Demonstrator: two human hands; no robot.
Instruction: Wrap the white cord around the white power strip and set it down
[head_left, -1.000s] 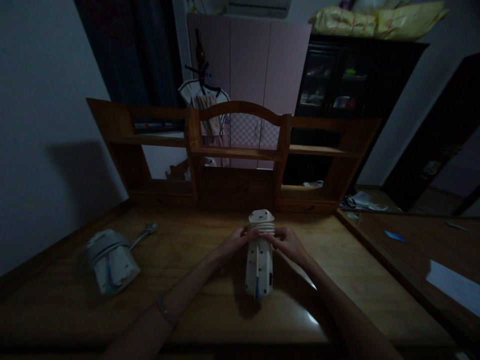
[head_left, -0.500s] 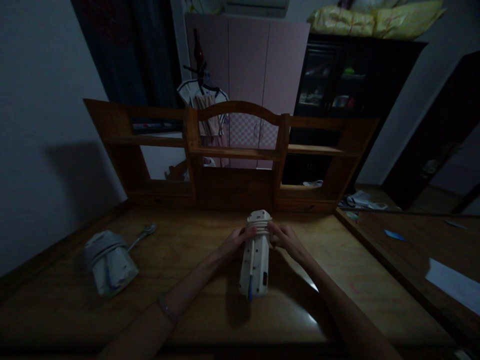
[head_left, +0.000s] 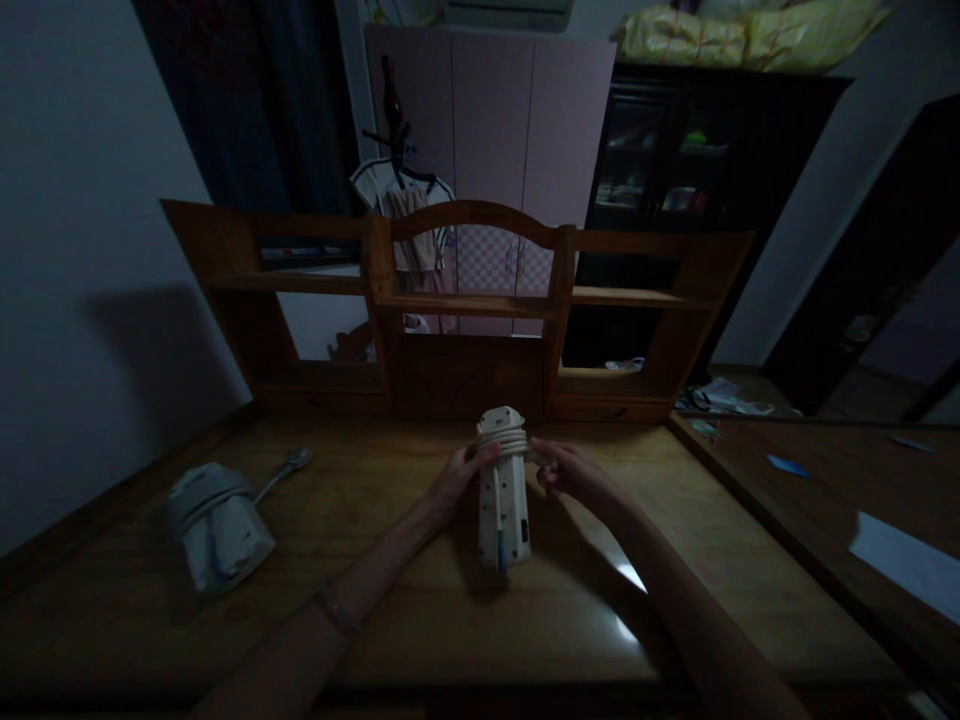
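A white power strip (head_left: 508,505) is held over the desk, its underside with small screw holes facing up. Its white cord (head_left: 504,441) lies in several turns around the far end, and a straight stretch runs down to a blue sleeve at the near end. My left hand (head_left: 456,480) grips the strip's left edge, thumb pressed on the turns. On the right side, my right hand (head_left: 566,468) is closed with its fingers pinching the cord close to the strip. A second white power strip (head_left: 229,545), wrapped in its own cord, lies at the left with its plug (head_left: 298,458) sticking out.
A wooden shelf unit (head_left: 469,375) stands along the back of the wooden desk (head_left: 360,640). To the right, past a raised edge, a darker surface holds a white paper (head_left: 904,560) and a blue card (head_left: 786,465). A wall borders the left side.
The power strip has shifted slightly left and away from me. My right hand has moved from lying against the turns to a little outside the strip's right edge, fingers curled.
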